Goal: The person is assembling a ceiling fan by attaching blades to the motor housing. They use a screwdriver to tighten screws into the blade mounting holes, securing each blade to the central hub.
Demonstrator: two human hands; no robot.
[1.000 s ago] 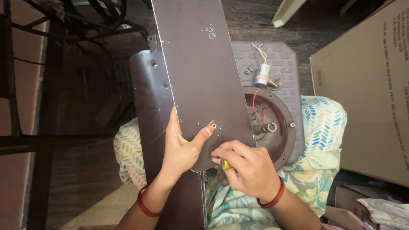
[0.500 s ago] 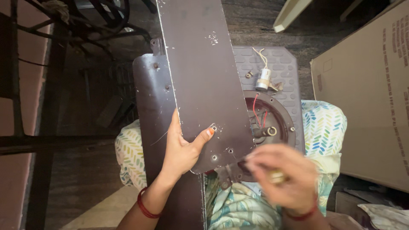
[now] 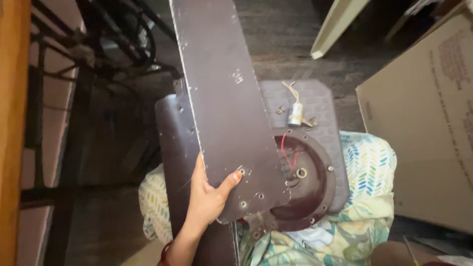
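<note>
My left hand [image 3: 208, 198] grips the near end of a long dark brown fan blade [image 3: 221, 103], thumb on top near its screw holes. The blade slants away toward the top of the view. Under it lies a second dark blade [image 3: 175, 148]. The blade's end overlaps the round dark fan motor housing [image 3: 315, 192], which shows red wires and a brass centre. The housing rests on my lap, on patterned cloth [image 3: 364, 207]. My right hand is out of view.
A small silver capacitor [image 3: 295, 114] with wires and loose screws lies on a grey textured stool top [image 3: 320, 106]. A large cardboard box [image 3: 423, 123] stands at the right. A black metal frame [image 3: 98, 44] is at the left. A screwdriver tip [image 3: 410, 249] shows at the bottom right.
My right hand was at the blade's end near the housing, then pulled back toward me and left the view. The left hand keeps holding the blade.
</note>
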